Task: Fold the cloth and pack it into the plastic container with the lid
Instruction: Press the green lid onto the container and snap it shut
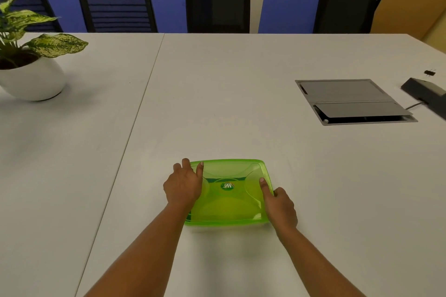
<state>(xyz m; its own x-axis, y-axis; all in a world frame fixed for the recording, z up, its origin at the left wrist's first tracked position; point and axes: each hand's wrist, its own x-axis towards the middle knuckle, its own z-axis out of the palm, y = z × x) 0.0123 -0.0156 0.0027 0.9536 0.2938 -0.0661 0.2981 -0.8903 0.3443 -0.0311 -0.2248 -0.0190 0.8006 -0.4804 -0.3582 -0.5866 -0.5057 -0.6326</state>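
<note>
A translucent green plastic container (229, 202) sits on the white table in front of me with its green lid (231, 171) on top. A round sticker marks the lid's middle. My left hand (184, 185) rests flat on the lid's left edge, fingers spread over the far left corner. My right hand (280, 207) grips the right edge, thumb lying on the lid and fingers wrapped down the side. A dark shape shows faintly through the lid. No cloth is clearly visible outside the container.
A potted plant in a white pot (31, 79) stands at the far left. A grey cable hatch (354, 101) is set into the table at the right, with a dark device (424, 94) and a small black clip (429, 72) beyond it. Black chairs (217, 0) line the far side.
</note>
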